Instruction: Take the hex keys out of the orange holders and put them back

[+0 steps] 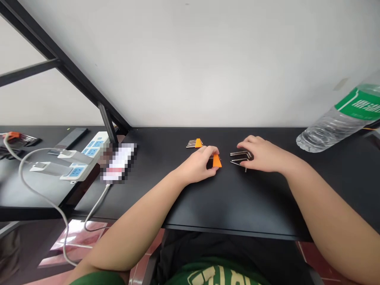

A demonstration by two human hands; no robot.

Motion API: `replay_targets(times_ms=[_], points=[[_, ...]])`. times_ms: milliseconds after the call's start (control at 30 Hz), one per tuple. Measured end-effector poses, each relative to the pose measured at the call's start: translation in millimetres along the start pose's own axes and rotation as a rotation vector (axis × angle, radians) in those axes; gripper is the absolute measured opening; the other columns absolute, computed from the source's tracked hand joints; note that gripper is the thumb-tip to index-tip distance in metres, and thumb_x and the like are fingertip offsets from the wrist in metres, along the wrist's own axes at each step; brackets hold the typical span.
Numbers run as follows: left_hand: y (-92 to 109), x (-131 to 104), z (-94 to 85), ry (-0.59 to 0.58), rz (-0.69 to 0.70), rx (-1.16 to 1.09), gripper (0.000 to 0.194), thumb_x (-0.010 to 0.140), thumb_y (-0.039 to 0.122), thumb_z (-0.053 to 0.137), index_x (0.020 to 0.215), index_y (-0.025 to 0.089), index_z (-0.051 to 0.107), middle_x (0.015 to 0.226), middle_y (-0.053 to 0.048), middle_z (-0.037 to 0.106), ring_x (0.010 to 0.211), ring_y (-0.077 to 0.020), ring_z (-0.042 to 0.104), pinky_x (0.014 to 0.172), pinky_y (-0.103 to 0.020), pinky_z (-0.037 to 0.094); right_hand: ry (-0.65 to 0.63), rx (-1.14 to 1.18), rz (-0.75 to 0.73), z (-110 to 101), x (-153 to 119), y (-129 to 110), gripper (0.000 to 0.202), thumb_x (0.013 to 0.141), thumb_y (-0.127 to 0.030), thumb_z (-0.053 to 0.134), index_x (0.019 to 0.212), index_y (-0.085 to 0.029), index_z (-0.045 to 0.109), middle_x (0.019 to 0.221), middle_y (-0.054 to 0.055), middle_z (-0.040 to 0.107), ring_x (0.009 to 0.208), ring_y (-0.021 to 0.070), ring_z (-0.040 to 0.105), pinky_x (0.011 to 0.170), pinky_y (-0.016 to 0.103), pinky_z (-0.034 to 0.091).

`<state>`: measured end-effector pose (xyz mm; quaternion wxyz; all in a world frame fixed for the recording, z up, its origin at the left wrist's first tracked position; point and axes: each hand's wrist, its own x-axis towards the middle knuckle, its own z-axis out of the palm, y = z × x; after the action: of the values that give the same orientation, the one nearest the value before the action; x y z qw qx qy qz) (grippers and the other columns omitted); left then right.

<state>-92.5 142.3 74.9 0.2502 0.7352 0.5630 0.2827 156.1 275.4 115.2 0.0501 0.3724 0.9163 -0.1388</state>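
My left hand is closed on an orange hex key holder, gripping it between thumb and fingers over the black desk. Dark, thin shapes show in the shadow under those fingers, too hidden to make out. To the right lie several loose L-shaped hex keys, their long arms pointing left. My right hand curves over their bent ends, thumb and fingers apart. Whether it touches the keys I cannot tell. Behind my left hand rests a second orange holder with several hex keys in it.
At the right stands a large water bottle with a green label. On the left are a blurred-out phone-like device with a cable, a white power strip with plugged-in chargers, and a black metal frame. A white wall closes the back.
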Motion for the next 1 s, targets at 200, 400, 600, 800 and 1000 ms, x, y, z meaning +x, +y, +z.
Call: replay_targets(times_ms=[200, 400, 600, 800, 1000], points=[[1, 1, 0.2, -0.007, -0.023, -0.027, 0.042, 0.086, 0.027, 0.068, 0.125, 0.026, 0.052, 0.127, -0.006, 0.063, 0.118, -0.0222, 0.064, 0.106, -0.043, 0.057, -0.062, -0.014, 0.011, 17, 12, 2, 0.023, 0.082, -0.016, 0.058, 0.105, -0.020, 0.061, 0.119, 0.010, 0.061, 0.107, 0.0263, 0.055, 0.077, 0.034, 0.047], [2, 0, -0.4, 0.007, -0.002, -0.045, 0.043, 0.086, 0.026, 0.068, 0.126, 0.026, 0.052, 0.127, -0.007, 0.063, 0.120, -0.0223, 0.064, 0.107, -0.043, 0.057, -0.033, 0.007, 0.021, 19, 14, 7, 0.016, 0.081, -0.015, 0.057, 0.095, -0.022, 0.058, 0.110, 0.007, 0.061, 0.100, 0.0246, 0.056, 0.075, 0.033, 0.046], [2, -1, 2.3, 0.051, 0.062, -0.006, 0.046, 0.088, 0.024, 0.067, 0.130, 0.026, 0.049, 0.127, -0.007, 0.063, 0.118, -0.0220, 0.064, 0.105, -0.043, 0.057, 0.179, 0.260, -0.113, 19, 8, -19, 0.017, 0.088, -0.032, 0.062, 0.101, -0.021, 0.063, 0.106, 0.007, 0.066, 0.096, 0.0219, 0.061, 0.082, 0.035, 0.049], [8, 0, 4.7, 0.087, 0.136, 0.095, 0.041, 0.089, 0.021, 0.064, 0.128, 0.025, 0.050, 0.119, -0.007, 0.065, 0.113, -0.0224, 0.061, 0.095, -0.039, 0.057, -0.042, 0.800, 0.056, 30, 7, -57, 0.028, 0.090, -0.049, 0.065, 0.095, -0.022, 0.064, 0.084, 0.000, 0.070, 0.061, 0.0121, 0.061, 0.058, 0.026, 0.047], [12, 1, 7.7, 0.120, 0.266, 0.235, 0.038, 0.090, 0.013, 0.058, 0.126, 0.024, 0.052, 0.125, -0.008, 0.066, 0.117, -0.0248, 0.059, 0.103, -0.046, 0.055, 0.039, 0.956, 0.149, 38, 8, -63, 0.008, 0.084, -0.028, 0.064, 0.087, -0.021, 0.061, 0.060, -0.004, 0.063, 0.049, 0.0112, 0.056, 0.049, 0.023, 0.044]])
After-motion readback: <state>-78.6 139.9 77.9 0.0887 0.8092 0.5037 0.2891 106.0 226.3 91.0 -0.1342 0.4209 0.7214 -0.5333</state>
